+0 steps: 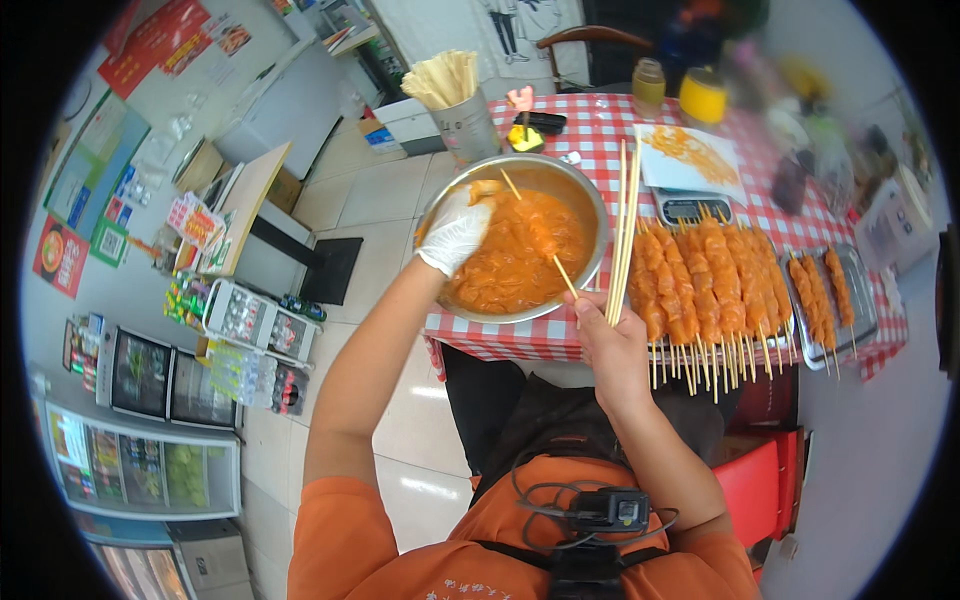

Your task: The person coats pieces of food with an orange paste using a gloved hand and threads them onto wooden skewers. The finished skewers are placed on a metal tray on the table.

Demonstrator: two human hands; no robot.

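A steel bowl [594,196] of marinated meat pieces [495,270] in orange sauce stands at the table's left end. My left hand [454,229], in a clear disposable glove, is over its left side. Orange covers those fingertips; whether they grip a piece of meat is unclear. My right hand [616,341], bare, pinches the lower end of a bamboo skewer [566,276]. Meat pieces [538,225] are threaded on that skewer above the bowl, its tip sticking out beyond them. Several bare bamboo skewers [624,232] stand upright in the same hand.
Many loaded meat skewers [709,285] lie piled right of my right hand. A metal tray [862,300] beyond holds 3 more. Behind them is a kitchen scale [691,208] under a sauce-stained white sheet [686,161]. A metal canister [466,127] of bamboo sticks stands behind the bowl.
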